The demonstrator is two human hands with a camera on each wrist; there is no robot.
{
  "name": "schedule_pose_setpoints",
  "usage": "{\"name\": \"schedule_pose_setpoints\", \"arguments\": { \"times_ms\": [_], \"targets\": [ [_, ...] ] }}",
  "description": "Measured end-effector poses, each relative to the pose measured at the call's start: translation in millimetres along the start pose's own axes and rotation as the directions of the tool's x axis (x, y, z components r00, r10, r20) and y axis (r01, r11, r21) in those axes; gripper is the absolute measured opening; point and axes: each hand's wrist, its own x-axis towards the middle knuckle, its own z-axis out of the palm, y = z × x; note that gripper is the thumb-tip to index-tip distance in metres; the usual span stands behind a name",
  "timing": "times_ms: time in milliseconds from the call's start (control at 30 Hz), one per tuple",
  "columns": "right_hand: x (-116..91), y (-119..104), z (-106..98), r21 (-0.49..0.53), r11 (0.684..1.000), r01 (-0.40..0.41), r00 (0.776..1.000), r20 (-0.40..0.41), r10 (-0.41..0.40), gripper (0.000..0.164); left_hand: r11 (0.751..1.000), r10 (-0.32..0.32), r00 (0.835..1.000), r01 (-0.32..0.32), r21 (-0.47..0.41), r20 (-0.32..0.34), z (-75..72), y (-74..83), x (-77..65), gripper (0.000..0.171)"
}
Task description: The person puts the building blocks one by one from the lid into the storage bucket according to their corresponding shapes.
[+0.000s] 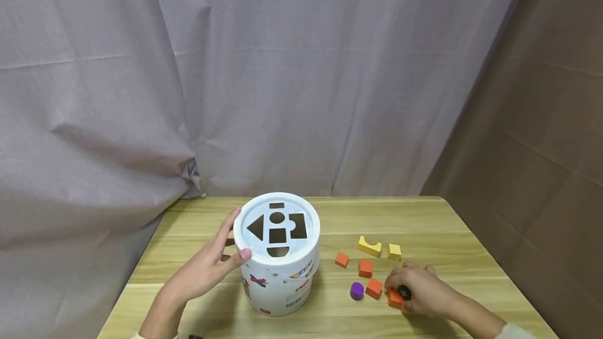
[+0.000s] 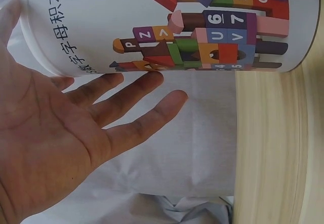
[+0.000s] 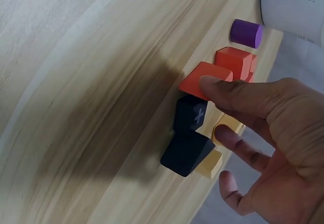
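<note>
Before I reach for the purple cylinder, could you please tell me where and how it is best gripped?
I would come from above and pinch the curved side of the purple cylinder at its near and far edges: it seems to stand upright, its round top is uncovered, and an orange block sits close on its right.

I count two hands, one bucket and six holes in its lid. At the worktop I record four orange blocks, two yellow blocks, one purple cylinder and two dark blocks.
</note>
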Motion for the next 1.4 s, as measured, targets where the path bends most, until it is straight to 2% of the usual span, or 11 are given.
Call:
{"name": "schedule_pose_setpoints", "arguments": {
  "times_ms": [167, 533, 767, 1067, 1300, 1400],
  "targets": [
    [-2, 2, 1, -0.011, 1.0, 0.015, 1.0, 0.001, -0.015, 0.053, 1.0, -0.001, 1.0, 0.001, 0.004, 0.002, 0.5, -1.2, -0.6, 0.094],
    [-4, 4, -4, -0.011, 1.0, 0.001, 1.0, 0.031, -0.001, 0.058, 1.0, -0.003, 1.0, 0.003, 0.01, -0.003, -0.3, -1.0, 1.5, 0.093],
    [-3, 7, -6, -0.052, 0.997, 0.049, 0.999, 0.003, -0.049, 0.056, 1.0, -0.003, 1.0, 0.003, 0.004, 0.0, 0.0, 0.6, 1.4, 0.093],
    [-4, 7, -8, -0.017, 0.999, 0.029, 0.999, -0.031, -0.03, 0.051, 1.0, -0.01, 1.0, 0.01, 0.013, 0.002, 0.5, 0.6, 1.3, 0.094],
    [-2, 2, -15, -0.058, 0.997, 0.049, 0.993, -0.108, -0.055, 0.046, 1.0, -0.014, 1.0, 0.014, 0.014, 0.003, 0.0, 0.1, 1.1, 0.094],
    [-1, -1, -19, -0.039, 0.999, 0.036, 0.994, -0.099, -0.039, 0.043, 1.0, -0.006, 1.0, 0.005, 0.013, 0.003, 0.2, -0.7, 1.3, 0.094]
  ]
}}
